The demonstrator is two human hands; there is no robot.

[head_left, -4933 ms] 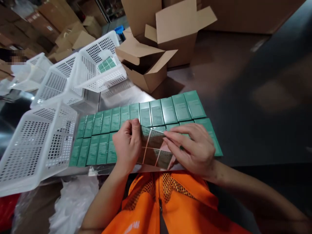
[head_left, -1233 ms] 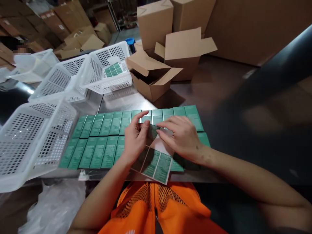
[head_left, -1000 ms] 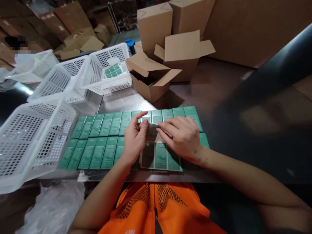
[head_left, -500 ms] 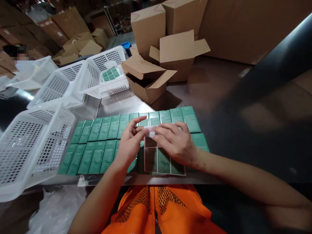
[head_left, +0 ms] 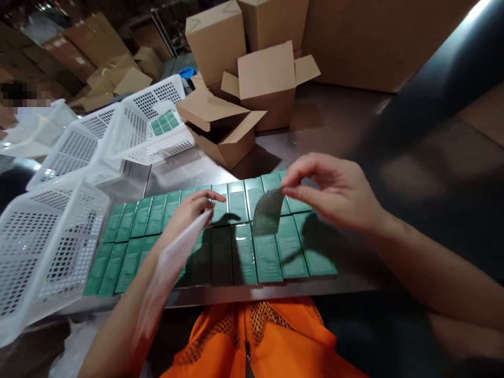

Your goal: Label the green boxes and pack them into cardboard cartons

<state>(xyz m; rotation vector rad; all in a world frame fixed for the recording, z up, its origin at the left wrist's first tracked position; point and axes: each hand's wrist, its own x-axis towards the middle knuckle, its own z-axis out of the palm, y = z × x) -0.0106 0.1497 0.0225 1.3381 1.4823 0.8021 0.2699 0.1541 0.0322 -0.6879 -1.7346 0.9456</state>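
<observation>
- Warehouse packing bench: dark metal table (head_left: 354, 121), stacked and open cardboard cartons (head_left: 252, 79) at the back, white perforated plastic baskets (head_left: 51, 236) on the left; one basket further back (head_left: 149, 131) holds a sheet of green labels (head_left: 165, 122).
- Two rows of flat green boxes (head_left: 236, 231) lie side by side along the near table edge, each with its long axis running away from the person, printed faces up.
- Right hand (head_left: 334, 191): raised above the back row, thumb and forefinger pinched shut on the top edge of a single green sticker (head_left: 268, 211).
- Sticker hangs free in the air, long axis close to vertical and slightly tilted, lower edge just above the seam between the two rows, touching no box as far as can be seen.
- Left hand (head_left: 189, 210): fingers loosely extended, low over the back row; a white backing sheet (head_left: 169, 268) trails from it toward the person. Motion blur, so I cannot tell if it is truly gripped or only resting under the palm.
- Step, as a judgement: sticker is peeled and in transit, not yet placed on a box.
- Next move likely calls for turning the sticker flat, lining its long axis up with a box's long axis, then lowering and pressing it down without creasing.
- Orange mesh vest (head_left: 252, 336) of the person at bottom centre.
</observation>
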